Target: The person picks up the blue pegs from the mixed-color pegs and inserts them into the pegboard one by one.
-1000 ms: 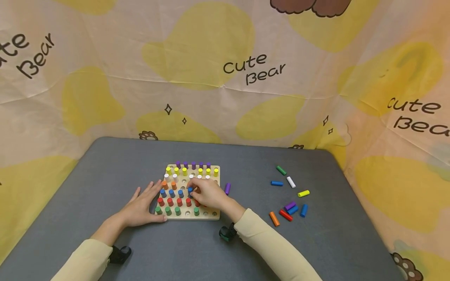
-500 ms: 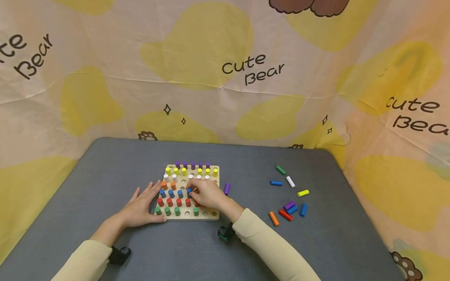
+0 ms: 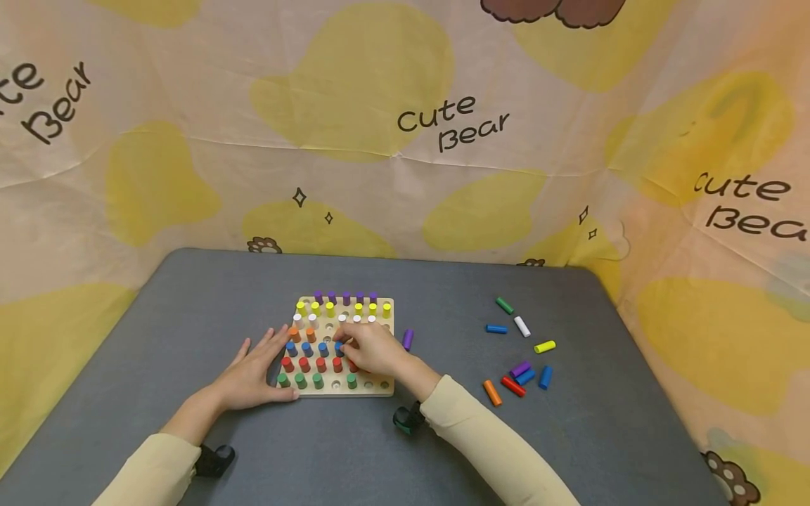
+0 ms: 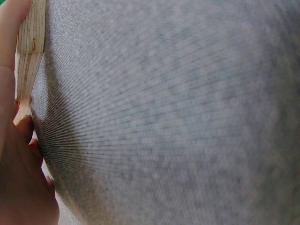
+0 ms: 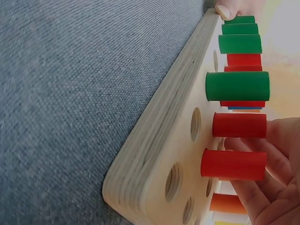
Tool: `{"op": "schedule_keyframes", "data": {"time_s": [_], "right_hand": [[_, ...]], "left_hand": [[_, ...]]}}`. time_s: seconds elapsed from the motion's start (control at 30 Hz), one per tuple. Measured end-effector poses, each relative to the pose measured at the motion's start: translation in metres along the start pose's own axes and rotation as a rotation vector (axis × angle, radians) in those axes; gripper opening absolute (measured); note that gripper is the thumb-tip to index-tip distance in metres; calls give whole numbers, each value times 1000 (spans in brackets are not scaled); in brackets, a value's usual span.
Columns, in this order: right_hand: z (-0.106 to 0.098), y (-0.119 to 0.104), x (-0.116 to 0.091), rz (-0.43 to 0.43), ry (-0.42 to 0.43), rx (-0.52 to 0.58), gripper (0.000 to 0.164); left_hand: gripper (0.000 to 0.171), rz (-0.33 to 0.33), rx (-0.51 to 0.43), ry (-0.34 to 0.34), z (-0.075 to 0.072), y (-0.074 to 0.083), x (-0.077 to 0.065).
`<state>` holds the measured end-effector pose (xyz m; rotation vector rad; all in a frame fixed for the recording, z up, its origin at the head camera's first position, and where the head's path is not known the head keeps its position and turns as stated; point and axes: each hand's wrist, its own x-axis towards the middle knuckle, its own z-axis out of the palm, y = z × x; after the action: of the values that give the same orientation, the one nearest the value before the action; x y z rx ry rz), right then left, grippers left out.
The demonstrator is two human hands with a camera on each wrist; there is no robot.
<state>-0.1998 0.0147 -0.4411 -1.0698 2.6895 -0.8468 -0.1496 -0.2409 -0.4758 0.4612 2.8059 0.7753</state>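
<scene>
A wooden pegboard [image 3: 367, 391] lies on the table with rows of coloured pegs standing in its holes. My left hand [image 3: 253, 372] rests along its left side, fingers spread and straight, thumb at the front left corner. In the left wrist view, part of that hand [image 4: 26, 187] lies against the board's edge [image 4: 31, 51]. Over the board's right half, my right hand [image 3: 375, 348] pinches a blue peg [image 3: 339, 348] in the blue row. The right wrist view shows the hand's curled fingers [image 5: 255, 194] behind the red pegs [image 5: 233, 164]; its fingertips are hidden there.
Just right of the board lies a loose purple peg [image 3: 408, 340]. Farther right are several scattered pegs, among them a green peg [image 3: 504, 305], a white peg [image 3: 522, 327], a yellow peg [image 3: 545, 347] and an orange peg [image 3: 492, 393]. A printed cloth [image 3: 354, 84] hangs behind the table.
The blue peg at my right fingertips sits slightly lower, now about level with its blue neighbours. My left hand keeps its place, and the whole head view has shifted a little.
</scene>
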Motion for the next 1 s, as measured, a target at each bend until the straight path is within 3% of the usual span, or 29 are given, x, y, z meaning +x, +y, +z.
{"op": "schedule_keyframes", "data": {"time_s": [0.27,0.47,0.7,1.0], "right_hand": [[-12,3,-9,-70,42,-27,18],[-27,9,-20,-93,66,27,19],[-41,28,-32,-123,93,122,19],[-54,59,-49,-104,173,107,19]], "left_hand": [[114,4,-3,2,0,1,-1],[114,8,-3,6,-1,2,-1],[114,21,-9,19,-3,3,-2],[115,6,0,0,-1,1,-1]]}}
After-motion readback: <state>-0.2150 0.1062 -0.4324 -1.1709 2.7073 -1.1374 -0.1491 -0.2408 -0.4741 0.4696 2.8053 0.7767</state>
